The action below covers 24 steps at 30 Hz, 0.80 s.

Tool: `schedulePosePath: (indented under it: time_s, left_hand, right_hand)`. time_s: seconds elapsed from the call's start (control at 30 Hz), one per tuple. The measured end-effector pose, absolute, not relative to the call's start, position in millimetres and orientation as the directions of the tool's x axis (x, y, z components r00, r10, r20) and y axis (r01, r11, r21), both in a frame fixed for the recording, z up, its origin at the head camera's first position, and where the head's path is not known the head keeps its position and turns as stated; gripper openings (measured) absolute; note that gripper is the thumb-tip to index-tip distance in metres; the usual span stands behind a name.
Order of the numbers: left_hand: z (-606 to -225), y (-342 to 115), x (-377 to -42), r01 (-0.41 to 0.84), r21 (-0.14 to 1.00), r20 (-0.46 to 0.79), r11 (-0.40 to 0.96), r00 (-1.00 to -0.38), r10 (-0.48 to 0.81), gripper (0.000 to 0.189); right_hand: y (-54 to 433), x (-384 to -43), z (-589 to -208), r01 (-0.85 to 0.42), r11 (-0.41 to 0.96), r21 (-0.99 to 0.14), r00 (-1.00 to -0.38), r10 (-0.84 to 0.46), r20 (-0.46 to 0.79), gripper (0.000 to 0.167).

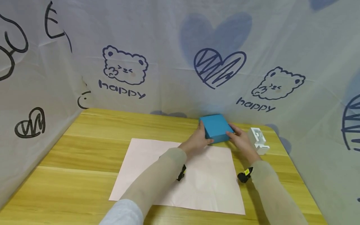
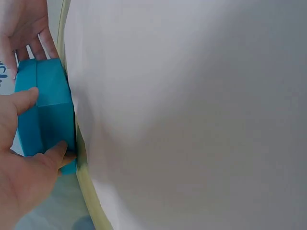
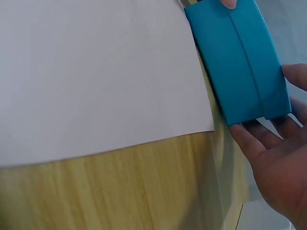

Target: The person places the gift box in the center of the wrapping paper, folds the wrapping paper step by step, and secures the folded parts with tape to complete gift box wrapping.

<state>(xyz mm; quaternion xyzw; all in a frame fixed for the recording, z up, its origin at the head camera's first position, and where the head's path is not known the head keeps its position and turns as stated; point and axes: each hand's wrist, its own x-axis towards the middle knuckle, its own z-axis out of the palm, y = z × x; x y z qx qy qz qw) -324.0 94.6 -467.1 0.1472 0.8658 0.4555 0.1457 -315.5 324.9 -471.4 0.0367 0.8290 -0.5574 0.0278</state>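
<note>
A blue box (image 1: 216,126) with a lid seam along its side is at the back of the table, just beyond the sheet of pale pink paper (image 1: 211,181). My left hand (image 1: 197,138) grips its left side, the thumb near the front lower corner. On the opposite side my right hand (image 1: 241,139) holds the box, thumb on the lid part and fingers at the lower end, as the right wrist view shows. In the left wrist view both hands flank the box (image 2: 53,86). Whether its base touches the table cannot be told.
Right of the right hand stands a white blocky object (image 1: 257,139) with a recess, near the table's right edge. Printed white cloth (image 1: 171,62) hangs behind the wooden table (image 1: 70,184) and at its sides. Black wrist devices (image 1: 244,175) sit under both forearms.
</note>
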Motion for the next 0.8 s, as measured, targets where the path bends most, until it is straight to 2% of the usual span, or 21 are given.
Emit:
schedulePosePath:
  time_s: [0.23,0.4,0.6,0.8]
  left_hand:
    - [-458.2,81.7,-320.4,0.148,0.841,-0.090,0.521,-0.910,0.405,0.110]
    - [-447.2,61.9,-316.6,0.222,0.842,-0.024,0.492,-0.895,0.445,0.111]
    - [-434.6,28.9,-306.6,0.303,0.834,0.031,0.461,-0.861,0.508,0.112]
    - [-420.6,-9.8,-294.3,0.368,0.813,0.064,0.450,-0.826,0.560,0.111]
  right_hand:
    - [319.8,-309.8,-467.9,0.028,0.393,-0.919,-0.999,0.029,-0.018,0.066]
    - [313.6,-299.2,-460.6,-0.044,0.378,-0.925,-0.998,0.023,0.057,0.067]
    - [299.5,-274.6,-445.5,-0.119,0.410,-0.904,-0.992,-0.012,0.125,0.063]
    - [277.5,-248.6,-432.8,-0.213,0.340,-0.916,-0.977,-0.085,0.196,0.053]
